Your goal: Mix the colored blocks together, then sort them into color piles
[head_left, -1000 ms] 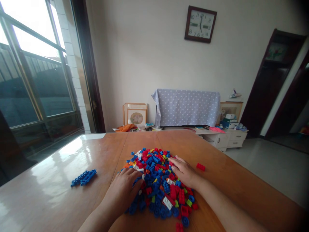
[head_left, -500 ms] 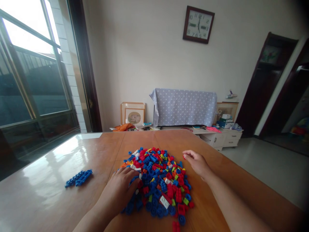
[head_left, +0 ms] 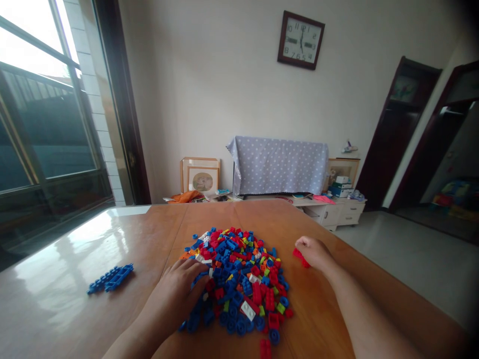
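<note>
A mixed heap of toy building bricks (head_left: pixel 239 269), mostly blue and red with some white, orange, yellow and lime, lies on the wooden table. Resting at the heap's left edge, my left hand (head_left: pixel 183 284) has its fingers loosely spread and its fingertips on the bricks. To the right of the heap, my right hand (head_left: pixel 313 253) is low over the table with its fingers curled closed. Red bricks (head_left: pixel 301 258) show directly below its fingertips, at least one of them seemingly touching the fingers. The hand partly covers them.
Joined blue brick pieces (head_left: pixel 110 277) lie apart on the left of the table (head_left: pixel 149 249). A red brick (head_left: pixel 265 349) sits at the near side of the heap. Beyond the table's far edge stands a white cabinet (head_left: pixel 339 214) with a cloth-covered object (head_left: pixel 279 164).
My right hand, which pinched a small red brick, has moved right, away from the heap; red bricks now show beneath it. My left hand stays on the heap. The view has turned slightly right.
</note>
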Tool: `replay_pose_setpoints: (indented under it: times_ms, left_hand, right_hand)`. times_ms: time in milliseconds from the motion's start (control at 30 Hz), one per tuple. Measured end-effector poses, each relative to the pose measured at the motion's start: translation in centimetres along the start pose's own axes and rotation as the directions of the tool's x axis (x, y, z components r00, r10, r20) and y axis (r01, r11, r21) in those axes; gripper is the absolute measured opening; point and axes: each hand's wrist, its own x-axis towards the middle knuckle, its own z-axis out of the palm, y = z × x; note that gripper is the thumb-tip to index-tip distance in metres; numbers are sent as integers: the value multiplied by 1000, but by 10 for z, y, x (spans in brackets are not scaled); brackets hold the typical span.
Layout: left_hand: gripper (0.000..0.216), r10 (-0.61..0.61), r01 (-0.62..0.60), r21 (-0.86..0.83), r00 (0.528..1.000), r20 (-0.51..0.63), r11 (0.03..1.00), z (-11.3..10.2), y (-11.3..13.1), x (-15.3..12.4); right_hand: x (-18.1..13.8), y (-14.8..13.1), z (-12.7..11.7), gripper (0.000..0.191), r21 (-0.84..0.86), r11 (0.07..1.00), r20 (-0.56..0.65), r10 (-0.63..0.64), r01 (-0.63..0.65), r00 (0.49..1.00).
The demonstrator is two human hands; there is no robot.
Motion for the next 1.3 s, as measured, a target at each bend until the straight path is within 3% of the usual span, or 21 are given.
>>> replay_pose_setpoints:
  times_ms: [300, 700, 933, 1300]
  left_hand:
    - [29, 8, -8, -3, 1000, -13, 1000, 10, -10, 0]
    - [28, 28, -28, 14, 999, -31, 1000, 21, -19, 0]
    - [29, 7, -7, 12, 1000, -8, 1000, 20, -20, 0]
    - [30, -30, 30, 11, 999, 21, 999, 14, -9, -1]
  right_hand:
    - [-3, 21, -8, 28, -89, 985, 94, 154, -146, 984]
    - [-18, 1, -11, 19, 34, 981, 319, 171, -191, 932]
    - [-11, 7, -15, 27, 0, 985, 188, 172, -175, 967]
    - [1, 18, 8, 31, -92, 991, 69, 104, -97, 992]
